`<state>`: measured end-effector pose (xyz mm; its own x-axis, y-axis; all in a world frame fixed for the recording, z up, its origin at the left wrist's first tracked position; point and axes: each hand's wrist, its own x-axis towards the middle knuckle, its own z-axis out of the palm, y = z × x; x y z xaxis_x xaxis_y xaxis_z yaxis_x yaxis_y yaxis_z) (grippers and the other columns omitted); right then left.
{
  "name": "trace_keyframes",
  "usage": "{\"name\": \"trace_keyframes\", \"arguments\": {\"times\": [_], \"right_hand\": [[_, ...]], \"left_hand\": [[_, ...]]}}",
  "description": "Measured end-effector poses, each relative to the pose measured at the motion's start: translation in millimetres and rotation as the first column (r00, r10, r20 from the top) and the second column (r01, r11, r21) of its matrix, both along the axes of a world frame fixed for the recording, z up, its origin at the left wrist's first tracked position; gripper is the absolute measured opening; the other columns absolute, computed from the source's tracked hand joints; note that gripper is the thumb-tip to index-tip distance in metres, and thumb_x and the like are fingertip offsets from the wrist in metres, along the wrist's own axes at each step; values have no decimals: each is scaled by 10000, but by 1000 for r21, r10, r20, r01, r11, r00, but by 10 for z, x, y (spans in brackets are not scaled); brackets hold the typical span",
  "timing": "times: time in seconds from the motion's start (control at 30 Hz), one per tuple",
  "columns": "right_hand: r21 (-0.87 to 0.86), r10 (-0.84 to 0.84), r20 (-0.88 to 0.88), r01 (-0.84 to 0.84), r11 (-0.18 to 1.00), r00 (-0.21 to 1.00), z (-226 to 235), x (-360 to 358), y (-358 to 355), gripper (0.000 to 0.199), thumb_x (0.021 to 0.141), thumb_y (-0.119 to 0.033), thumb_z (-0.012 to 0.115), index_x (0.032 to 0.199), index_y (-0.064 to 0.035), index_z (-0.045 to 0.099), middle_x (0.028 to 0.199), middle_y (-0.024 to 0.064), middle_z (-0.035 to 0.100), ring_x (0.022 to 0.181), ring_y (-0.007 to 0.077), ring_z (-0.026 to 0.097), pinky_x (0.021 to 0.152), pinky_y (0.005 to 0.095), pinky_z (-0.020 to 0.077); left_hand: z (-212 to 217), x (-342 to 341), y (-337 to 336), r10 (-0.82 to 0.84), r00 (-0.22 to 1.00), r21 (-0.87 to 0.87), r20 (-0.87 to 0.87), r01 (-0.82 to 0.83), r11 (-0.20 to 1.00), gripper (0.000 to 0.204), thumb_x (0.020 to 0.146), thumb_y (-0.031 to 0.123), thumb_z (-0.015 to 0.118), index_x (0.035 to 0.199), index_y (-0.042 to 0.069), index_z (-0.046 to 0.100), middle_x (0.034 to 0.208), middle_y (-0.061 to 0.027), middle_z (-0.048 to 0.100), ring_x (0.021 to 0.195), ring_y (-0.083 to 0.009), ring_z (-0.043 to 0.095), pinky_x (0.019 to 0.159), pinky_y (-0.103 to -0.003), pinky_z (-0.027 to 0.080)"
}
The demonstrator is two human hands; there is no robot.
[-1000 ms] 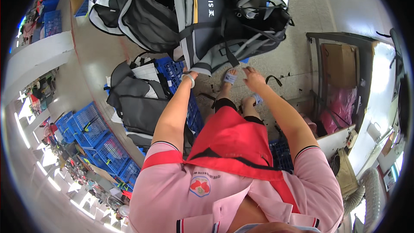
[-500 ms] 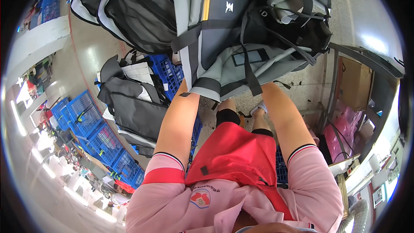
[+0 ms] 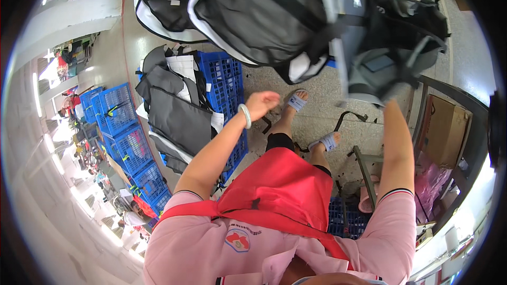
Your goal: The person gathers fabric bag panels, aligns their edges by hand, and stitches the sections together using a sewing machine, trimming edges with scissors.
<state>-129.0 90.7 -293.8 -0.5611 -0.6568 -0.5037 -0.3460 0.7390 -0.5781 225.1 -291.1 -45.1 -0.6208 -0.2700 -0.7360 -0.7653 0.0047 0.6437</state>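
A grey and black fabric bag (image 3: 374,76) with straps, blurred by motion, is at the upper right. My right forearm reaches up to its lower edge, where my right hand (image 3: 392,98) is mostly hidden by the bag and its fingers do not show. My left hand (image 3: 261,105), a pale bangle (image 3: 245,116) on its wrist, hovers over the floor with loosely stretched fingers and holds nothing. Just beyond it hangs a larger dark grey bag (image 3: 253,16) with white edging, its left part overlapping another white-trimmed piece.
A blue plastic crate (image 3: 240,148) stands at my left, with folded grey and white bag pieces (image 3: 177,105) on top. Farther left are stacked blue crates (image 3: 132,145). On the right is a metal frame (image 3: 478,121) with a cardboard box (image 3: 444,131). A black strap (image 3: 346,117) lies on the floor.
My left hand has come out from under the grey bag and moved free. The bag has shifted right with my right arm, and the larger dark bag now shows more fully.
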Motion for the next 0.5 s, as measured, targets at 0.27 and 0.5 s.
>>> {"name": "trace_keyframes", "arguments": {"times": [0.27,0.5], "right_hand": [[15,-50,42,49,999,998,416,587,2025,408,888,-205,564,1256,-32,594,1190,128,612,1059,238,584,922,373,462],[123,-229,-9,228,966,973,1312,1430,2979,395,888,-199,564,1242,-28,607,1154,121,630,1029,230,594,907,369,468]], "left_hand": [[-615,144,-557,-334,779,-617,530,625,479,622,921,356,483,1457,71,348,1533,-208,259,1415,-352,249,1168,-437,221],[-633,10,232,-442,896,-554,31,384,739,693,968,510,349,1510,95,233,1596,-117,135,1464,-280,134,1194,-410,101]]}}
